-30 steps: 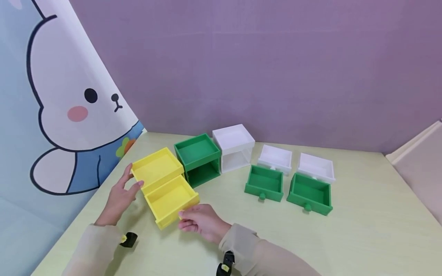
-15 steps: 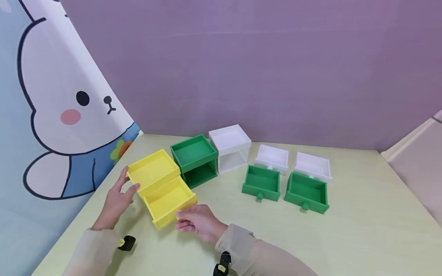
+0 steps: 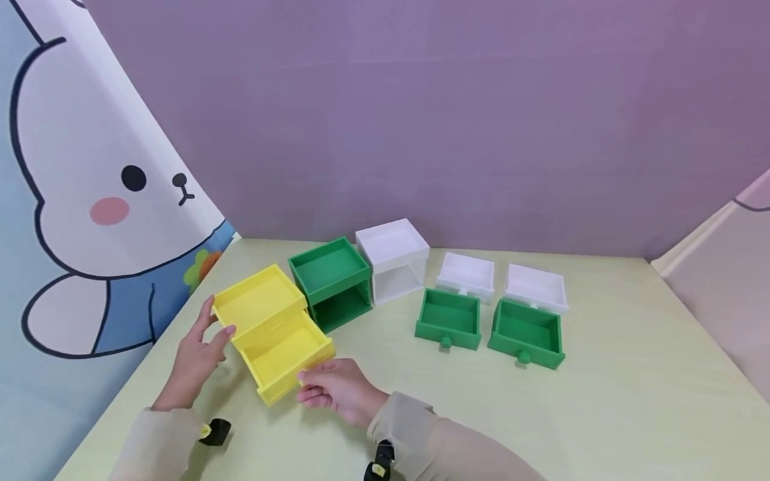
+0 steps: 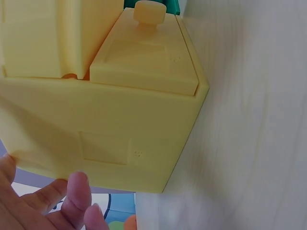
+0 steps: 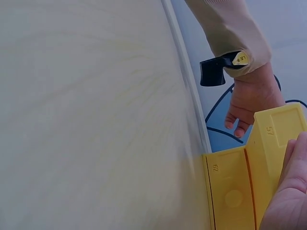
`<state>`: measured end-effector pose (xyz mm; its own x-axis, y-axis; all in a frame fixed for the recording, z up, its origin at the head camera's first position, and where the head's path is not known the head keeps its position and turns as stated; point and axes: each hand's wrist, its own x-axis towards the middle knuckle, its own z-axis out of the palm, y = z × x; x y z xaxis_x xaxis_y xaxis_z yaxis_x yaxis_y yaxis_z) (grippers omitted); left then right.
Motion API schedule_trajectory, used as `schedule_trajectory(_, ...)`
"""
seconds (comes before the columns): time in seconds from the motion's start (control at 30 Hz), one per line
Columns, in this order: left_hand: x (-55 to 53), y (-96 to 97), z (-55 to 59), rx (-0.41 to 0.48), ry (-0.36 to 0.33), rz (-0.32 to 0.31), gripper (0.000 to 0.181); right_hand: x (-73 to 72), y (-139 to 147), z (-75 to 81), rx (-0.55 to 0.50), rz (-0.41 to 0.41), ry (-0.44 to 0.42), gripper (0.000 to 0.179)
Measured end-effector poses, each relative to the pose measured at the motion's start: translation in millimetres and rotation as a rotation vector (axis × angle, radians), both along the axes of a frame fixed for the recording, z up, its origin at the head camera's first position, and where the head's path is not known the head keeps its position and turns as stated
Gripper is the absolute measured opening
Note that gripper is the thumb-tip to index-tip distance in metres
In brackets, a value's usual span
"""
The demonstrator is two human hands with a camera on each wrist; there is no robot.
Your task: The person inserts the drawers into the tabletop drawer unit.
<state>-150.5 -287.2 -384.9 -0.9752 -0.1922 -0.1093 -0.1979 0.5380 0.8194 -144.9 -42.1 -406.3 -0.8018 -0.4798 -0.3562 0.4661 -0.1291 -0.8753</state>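
A small yellow cabinet (image 3: 259, 297) stands at the left of the table, its upper yellow drawer (image 3: 283, 354) sticking well out of the front. My left hand (image 3: 192, 364) grips the cabinet's left side, thumb near the front edge and fingers toward the back. With thumb and curled fingers my right hand (image 3: 343, 391) pinches the upper drawer's front, where a knob is hidden. Below it, the lower yellow drawer (image 4: 144, 62) sits pushed in, its round knob (image 4: 149, 13) showing in the left wrist view. The drawer is bare inside.
A green cabinet (image 3: 329, 270) and a white cabinet (image 3: 392, 244), both without drawers in their openings, stand just right of the yellow one. Two green drawers (image 3: 448, 317) and two white drawers (image 3: 466, 272) lie farther right. A purple wall (image 3: 421, 133) rises behind the table.
The upper yellow drawer has slid slightly farther into the cabinet, with my right hand following it. Everything has shifted a little left in the head view. Both hands keep their hold.
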Motion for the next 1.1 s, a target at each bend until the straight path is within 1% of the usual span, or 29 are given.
schedule_trajectory(0.1,1.9,0.3,0.2,0.004,0.008,0.002,0.076,1.5,-0.1,-0.1,0.001,-0.006,0.002,0.008)
schedule_trajectory(0.3,1.3,0.7,1.2,0.021,0.022,-0.005,0.076,2.7,-2.2,-1.2,-0.003,-0.036,-0.002,0.007)
schedule_trajectory(0.6,4.0,0.3,2.6,0.009,0.018,-0.005,0.076,7.1,-4.8,-5.1,0.002,-0.085,0.009,0.007)
schedule_trajectory(0.97,2.3,1.3,4.3,0.009,0.021,-0.008,0.076,2.6,-1.5,-4.8,-0.010,-0.093,0.002,0.009)
schedule_trajectory(1.1,2.6,1.1,4.9,0.008,0.013,-0.007,0.076,-0.5,-0.2,-3.9,-0.016,-0.074,0.003,0.008)
